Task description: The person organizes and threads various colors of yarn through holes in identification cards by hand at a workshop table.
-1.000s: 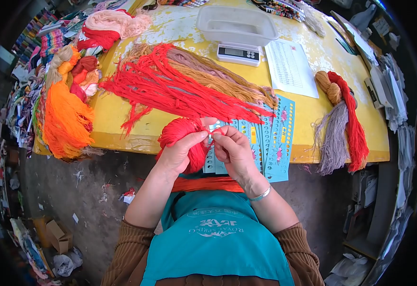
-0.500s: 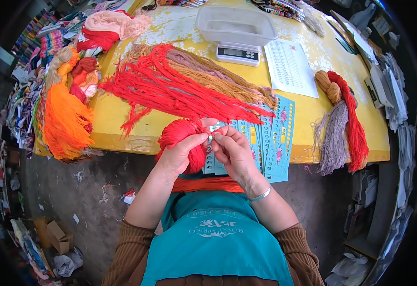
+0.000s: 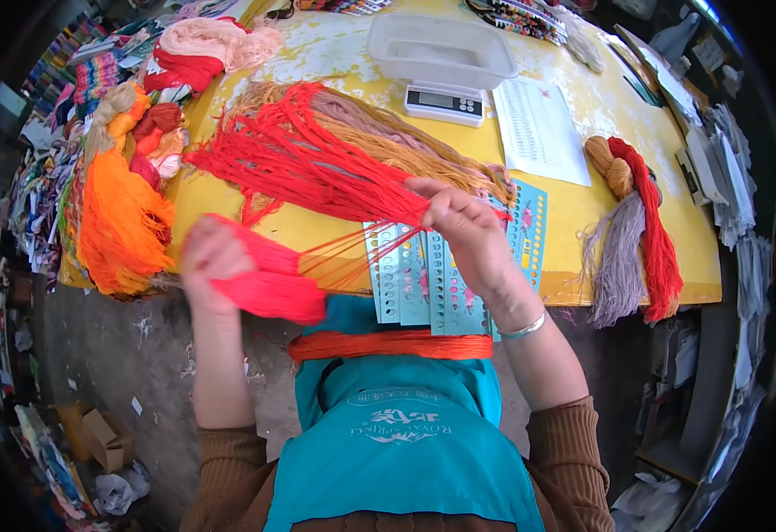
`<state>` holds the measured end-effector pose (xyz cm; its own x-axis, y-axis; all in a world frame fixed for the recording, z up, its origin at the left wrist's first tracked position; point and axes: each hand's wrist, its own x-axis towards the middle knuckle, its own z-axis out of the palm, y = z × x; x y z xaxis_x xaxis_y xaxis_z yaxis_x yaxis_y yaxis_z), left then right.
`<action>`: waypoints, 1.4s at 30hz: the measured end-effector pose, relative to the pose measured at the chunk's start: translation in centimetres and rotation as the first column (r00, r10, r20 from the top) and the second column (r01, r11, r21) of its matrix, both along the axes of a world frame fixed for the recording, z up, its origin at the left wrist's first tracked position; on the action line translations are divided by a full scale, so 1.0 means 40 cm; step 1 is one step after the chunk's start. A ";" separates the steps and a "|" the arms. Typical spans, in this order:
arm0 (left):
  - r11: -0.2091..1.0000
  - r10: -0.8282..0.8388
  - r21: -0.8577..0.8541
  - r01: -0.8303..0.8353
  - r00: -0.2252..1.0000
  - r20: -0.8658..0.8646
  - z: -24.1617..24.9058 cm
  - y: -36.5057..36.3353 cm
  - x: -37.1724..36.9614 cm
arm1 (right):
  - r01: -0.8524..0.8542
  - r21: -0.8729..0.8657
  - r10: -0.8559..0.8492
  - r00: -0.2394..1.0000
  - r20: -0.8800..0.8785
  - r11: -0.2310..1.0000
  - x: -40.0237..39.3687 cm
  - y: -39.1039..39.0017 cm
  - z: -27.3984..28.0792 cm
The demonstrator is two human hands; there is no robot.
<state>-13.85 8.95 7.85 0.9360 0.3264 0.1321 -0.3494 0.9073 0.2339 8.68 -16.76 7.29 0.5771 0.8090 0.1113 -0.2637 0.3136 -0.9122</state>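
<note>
My left hand, smeared by motion, is closed round a bundle of red thread beyond the table's front edge. Several red strands stretch from this bundle to my right hand, whose fingers are pinched on their ends. Below the right hand lie turquoise cards with rows of punched holes, overhanging the table edge. Behind them a long spread of cut red thread rests over brown and mauve thread. An orange-red skein lies across the apron on my lap.
A digital scale with a clear plastic tub stands at the back, beside a printed sheet. Orange thread hangs off the left of the yellow table. Red and grey skeins hang over its right front edge.
My hands have moved apart. The left hand has gone left with the red bundle, which is now drawn out, and strands have been pulled taut towards the right hand, which moved right and up.
</note>
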 end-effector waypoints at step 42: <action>0.652 -0.122 0.576 0.493 0.818 -0.562 -0.080 -0.353 0.378 | -0.098 -0.342 0.169 0.968 0.187 0.935 0.073 -0.150 -0.029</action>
<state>1.26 -5.18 4.67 0.9658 -0.0004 -0.2594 0.2306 0.4593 0.8578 11.60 -22.76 6.13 0.4537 0.8887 -0.0661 -0.0736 -0.0366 -0.9966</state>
